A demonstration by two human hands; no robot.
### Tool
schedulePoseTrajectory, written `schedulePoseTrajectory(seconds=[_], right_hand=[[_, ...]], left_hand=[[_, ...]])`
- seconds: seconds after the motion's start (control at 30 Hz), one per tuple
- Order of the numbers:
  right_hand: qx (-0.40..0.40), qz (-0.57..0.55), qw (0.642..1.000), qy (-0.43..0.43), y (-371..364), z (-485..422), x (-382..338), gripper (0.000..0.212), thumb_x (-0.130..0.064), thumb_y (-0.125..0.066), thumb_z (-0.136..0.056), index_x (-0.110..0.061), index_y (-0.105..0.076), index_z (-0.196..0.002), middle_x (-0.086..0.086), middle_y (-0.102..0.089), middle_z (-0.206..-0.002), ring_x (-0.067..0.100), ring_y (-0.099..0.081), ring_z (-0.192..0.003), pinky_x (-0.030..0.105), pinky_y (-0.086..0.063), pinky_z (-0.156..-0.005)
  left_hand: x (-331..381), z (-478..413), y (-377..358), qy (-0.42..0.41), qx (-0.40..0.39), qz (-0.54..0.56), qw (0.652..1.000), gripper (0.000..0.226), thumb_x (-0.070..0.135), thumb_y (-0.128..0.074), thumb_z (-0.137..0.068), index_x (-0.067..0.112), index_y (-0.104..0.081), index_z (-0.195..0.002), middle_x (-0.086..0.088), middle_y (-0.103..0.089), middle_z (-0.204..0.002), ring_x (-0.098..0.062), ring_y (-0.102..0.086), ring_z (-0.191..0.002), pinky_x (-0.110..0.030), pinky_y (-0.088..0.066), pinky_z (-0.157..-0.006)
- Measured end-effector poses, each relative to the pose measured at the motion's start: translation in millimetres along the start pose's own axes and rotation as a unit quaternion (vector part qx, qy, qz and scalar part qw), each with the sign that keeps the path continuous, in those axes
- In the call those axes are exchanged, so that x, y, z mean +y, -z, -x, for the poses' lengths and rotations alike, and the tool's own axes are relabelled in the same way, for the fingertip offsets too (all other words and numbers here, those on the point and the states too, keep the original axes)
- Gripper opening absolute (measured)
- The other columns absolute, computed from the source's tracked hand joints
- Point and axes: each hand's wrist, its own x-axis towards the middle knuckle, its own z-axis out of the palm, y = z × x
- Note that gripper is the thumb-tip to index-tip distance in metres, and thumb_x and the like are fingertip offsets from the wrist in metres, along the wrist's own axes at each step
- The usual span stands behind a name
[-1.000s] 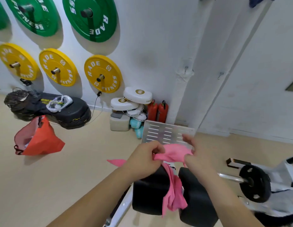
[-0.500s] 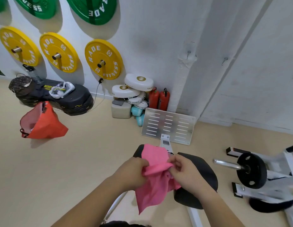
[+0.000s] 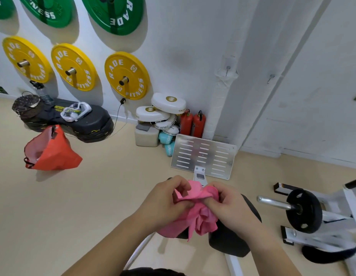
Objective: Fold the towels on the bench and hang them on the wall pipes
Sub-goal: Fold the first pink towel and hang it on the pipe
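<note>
A pink towel (image 3: 201, 218) is bunched between my two hands above the black padded bench (image 3: 230, 242). My left hand (image 3: 169, 202) pinches its upper left edge, and my right hand (image 3: 230, 206) grips the upper right part, fingers curled into the cloth. The rest of the towel hangs crumpled below my hands and hides part of the bench pad. White wall pipes (image 3: 223, 80) run up the wall ahead, one wrapped in tape.
Yellow and green weight plates (image 3: 126, 75) hang on the wall. On the floor are a red bag (image 3: 51, 152), black step platforms (image 3: 79, 120), two red extinguishers (image 3: 193, 123), a slotted metal plate (image 3: 203, 156) and, to the right, a barbell plate (image 3: 303, 211).
My hands have drawn closer together and gathered the pink towel into a tighter bunch. The view has dipped and then risen slightly.
</note>
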Motion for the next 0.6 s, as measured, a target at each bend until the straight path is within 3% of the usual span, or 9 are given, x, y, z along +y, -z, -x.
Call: schedulePoseTrajectory(seconds=[0.13, 0.2, 0.37, 0.5, 0.53, 0.6], right_hand=[[0.082, -0.109, 0.989, -0.047, 8, 5, 14, 0.014, -0.014, -0.065, -0.098, -0.017, -0.075, -0.089, 0.01, -0.077, -0.089, 0.03, -0.073, -0.091, 0.042, -0.059, -0.085], [0.11, -0.154, 0.979, -0.076, 15, 3, 18, 0.013, -0.015, -0.065, -0.098, -0.017, -0.077, -0.093, 0.01, -0.078, -0.092, 0.028, -0.075, -0.093, 0.04, -0.06, -0.086], [0.182, -0.104, 0.973, -0.092, 49, -33, 14, 0.01, -0.024, -0.068, -0.096, -0.026, -0.077, -0.098, 0.004, -0.078, -0.096, 0.026, -0.072, -0.098, 0.044, -0.059, -0.088], [0.253, -0.106, 0.962, -0.014, 86, -62, -38, 0.012, -0.01, -0.067, -0.096, -0.017, -0.076, -0.098, -0.003, -0.07, -0.079, -0.008, -0.063, -0.06, 0.009, -0.048, -0.053], [0.275, -0.109, 0.955, 0.011, 94, -66, -52, 0.011, -0.008, -0.069, -0.094, -0.013, -0.077, -0.1, -0.002, -0.07, -0.077, -0.006, -0.061, -0.056, 0.009, -0.047, -0.051], [0.308, -0.121, 0.942, 0.06, 106, -67, -75, 0.012, -0.003, -0.072, -0.089, -0.008, -0.078, -0.098, 0.006, -0.068, -0.074, 0.011, -0.061, -0.059, 0.023, -0.054, -0.058]], left_hand=[[-39, 6, 4, 0.078, -0.164, -0.101, 0.978, 0.012, 0.021, -0.075, -0.075, 0.021, -0.066, -0.083, 0.013, -0.061, -0.07, -0.003, -0.049, -0.061, -0.021, -0.042, -0.059], [-57, 2, 6, 0.08, -0.169, -0.182, 0.965, 0.006, 0.018, -0.066, -0.081, 0.015, -0.065, -0.077, 0.004, -0.058, -0.07, -0.007, -0.046, -0.062, -0.029, -0.042, -0.06], [-46, -49, 37, 0.104, 0.004, -0.162, 0.981, 0.021, 0.009, -0.055, -0.091, 0.023, -0.07, -0.086, -0.002, -0.068, -0.092, -0.02, -0.061, -0.089, -0.029, -0.046, -0.077], [13, -93, 71, 0.026, 0.127, -0.105, 0.986, 0.027, 0.005, -0.051, -0.093, 0.021, -0.071, -0.096, 0.006, -0.07, -0.091, -0.017, -0.063, -0.09, -0.032, -0.051, -0.08], [27, -100, 79, 0.008, 0.148, -0.083, 0.985, 0.029, 0.005, -0.05, -0.093, 0.023, -0.072, -0.098, 0.011, -0.07, -0.091, -0.016, -0.064, -0.091, -0.033, -0.054, -0.081], [49, -104, 94, -0.026, 0.183, -0.037, 0.982, 0.033, 0.005, -0.05, -0.093, 0.027, -0.073, -0.103, 0.017, -0.07, -0.092, -0.013, -0.066, -0.093, -0.039, -0.059, -0.083]])
